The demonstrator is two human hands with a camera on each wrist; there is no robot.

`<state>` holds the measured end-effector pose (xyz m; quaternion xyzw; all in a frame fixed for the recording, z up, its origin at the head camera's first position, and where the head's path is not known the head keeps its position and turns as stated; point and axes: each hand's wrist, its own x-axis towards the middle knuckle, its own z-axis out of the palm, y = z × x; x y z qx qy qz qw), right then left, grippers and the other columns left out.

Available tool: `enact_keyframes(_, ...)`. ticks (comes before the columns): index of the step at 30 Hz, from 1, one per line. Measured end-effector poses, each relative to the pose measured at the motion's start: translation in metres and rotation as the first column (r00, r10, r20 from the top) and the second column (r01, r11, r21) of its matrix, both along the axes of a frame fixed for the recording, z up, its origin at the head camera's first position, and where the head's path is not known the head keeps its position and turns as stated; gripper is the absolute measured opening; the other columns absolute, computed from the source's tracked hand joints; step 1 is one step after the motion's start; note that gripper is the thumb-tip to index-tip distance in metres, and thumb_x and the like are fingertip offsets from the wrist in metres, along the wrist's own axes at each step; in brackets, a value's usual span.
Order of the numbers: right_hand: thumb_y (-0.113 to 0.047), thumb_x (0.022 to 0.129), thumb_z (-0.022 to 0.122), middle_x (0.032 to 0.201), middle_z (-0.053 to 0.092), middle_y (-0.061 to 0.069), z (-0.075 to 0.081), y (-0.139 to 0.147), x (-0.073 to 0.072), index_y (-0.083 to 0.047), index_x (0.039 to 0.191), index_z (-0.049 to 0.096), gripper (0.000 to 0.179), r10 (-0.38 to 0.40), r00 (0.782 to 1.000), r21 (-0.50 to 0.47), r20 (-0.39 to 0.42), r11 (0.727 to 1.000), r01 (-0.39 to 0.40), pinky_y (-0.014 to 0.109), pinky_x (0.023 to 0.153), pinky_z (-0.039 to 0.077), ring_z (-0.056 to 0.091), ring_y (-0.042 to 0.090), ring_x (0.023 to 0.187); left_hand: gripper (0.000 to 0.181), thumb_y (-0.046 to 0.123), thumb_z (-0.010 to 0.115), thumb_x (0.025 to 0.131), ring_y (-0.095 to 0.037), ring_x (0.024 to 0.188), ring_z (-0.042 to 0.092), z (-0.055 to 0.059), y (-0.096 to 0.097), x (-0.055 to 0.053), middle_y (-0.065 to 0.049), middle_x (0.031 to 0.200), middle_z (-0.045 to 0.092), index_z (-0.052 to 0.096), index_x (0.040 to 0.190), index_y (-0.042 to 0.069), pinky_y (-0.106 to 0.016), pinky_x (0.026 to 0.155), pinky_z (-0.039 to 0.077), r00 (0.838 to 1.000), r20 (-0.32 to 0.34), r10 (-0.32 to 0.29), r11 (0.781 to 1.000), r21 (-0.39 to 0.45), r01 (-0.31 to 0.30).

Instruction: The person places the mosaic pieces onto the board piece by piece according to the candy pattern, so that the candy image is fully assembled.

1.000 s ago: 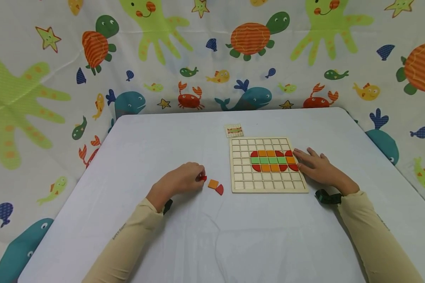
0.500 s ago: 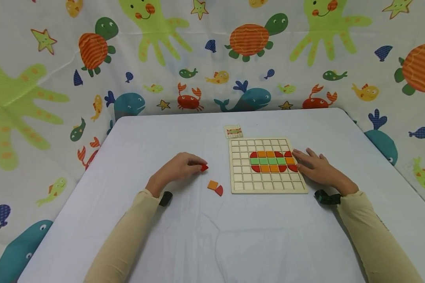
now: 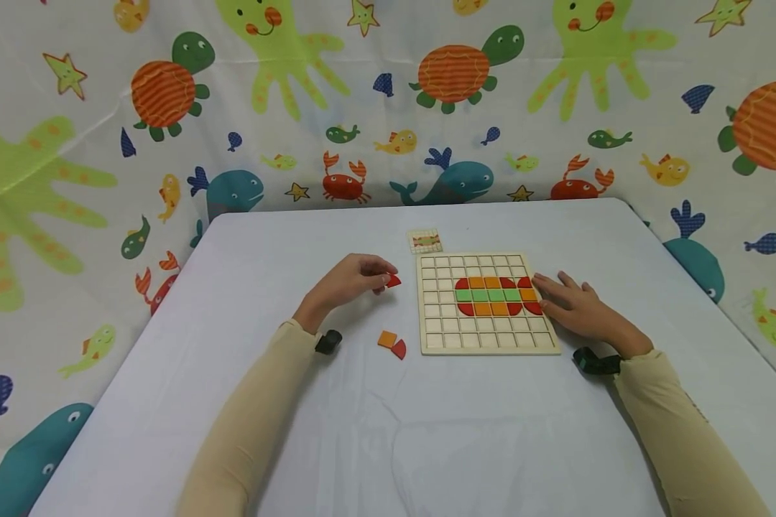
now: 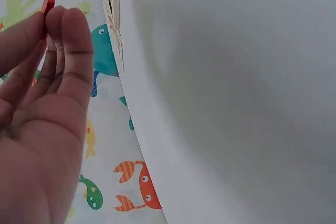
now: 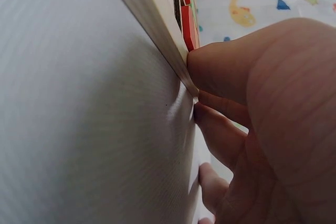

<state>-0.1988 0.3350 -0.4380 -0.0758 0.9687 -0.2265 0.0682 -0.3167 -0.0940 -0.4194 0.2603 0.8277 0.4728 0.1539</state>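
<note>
My left hand (image 3: 352, 283) pinches a red quarter-circle tile (image 3: 394, 280) between thumb and fingertips, raised over the tabletop just left of the board. In the left wrist view the red tile (image 4: 49, 1) shows edge-on at the fingertips. A wooden grid board (image 3: 453, 341) carries red, orange and green tiles (image 3: 488, 295) laid in a fish-like shape. My right hand (image 3: 578, 305) lies at the board's right edge with its fingers extended. Seen from the right wrist, the thumb (image 5: 220, 72) touches the board's side and the other fingers rest on the cloth.
An orange square tile (image 3: 386, 339) and another red quarter-circle tile (image 3: 398, 350) lie left of the board's near corner. Beyond the board's far left corner is a small pattern card (image 3: 425, 240). A white cloth (image 3: 336, 445) covers the table; a printed sea-animal curtain (image 3: 336, 72) hangs behind.
My left hand has lifted the red quarter-circle tile from beside the loose tiles and carried it away from me and rightward, toward the board. The right hand has stayed put.
</note>
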Motion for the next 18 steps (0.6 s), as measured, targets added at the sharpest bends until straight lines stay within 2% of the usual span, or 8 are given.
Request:
enact_keyframes(5,-0.027,0.112,0.055,0.168,0.026,0.032,0.0,-0.001,0.0,0.004,0.163,0.034,0.063,0.002,1.0,-0.004,-0.005,1.0,-0.002,0.081,0.116,-0.001,0.004,0.062,0.154,0.019,0.014,0.071,0.105,-0.027,0.092,0.068,0.0,0.017,-0.005,-0.01,0.109,0.074,0.072,0.121,0.004,-0.039,0.093,0.056,0.998,0.015,0.053,0.998,0.037,-0.053)
enact_keyframes(11,-0.027,0.112,0.055,0.168,0.026,0.032,0.0,-0.001,0.0,0.004,0.163,0.034,0.063,0.003,1.0,-0.003,-0.011,1.0,-0.003,0.08,0.116,0.0,0.005,0.062,0.155,0.018,0.015,0.074,0.104,-0.026,0.09,0.068,-0.001,0.034,-0.008,-0.01,0.107,0.074,0.074,0.119,0.004,-0.039,0.091,0.058,0.995,-0.017,0.098,0.993,0.069,-0.096)
enact_keyframes(18,-0.027,0.112,0.056,0.168,0.027,0.033,0.001,-0.001,0.0,0.005,0.162,0.035,0.063,0.003,1.0,-0.002,-0.013,1.0,-0.003,0.081,0.116,0.0,0.006,0.063,0.154,0.018,0.016,0.075,0.103,-0.026,0.088,0.067,0.0,0.051,-0.012,-0.009,0.104,0.075,0.076,0.117,0.005,-0.038,0.088,0.057,0.996,-0.025,0.083,0.994,0.073,-0.081)
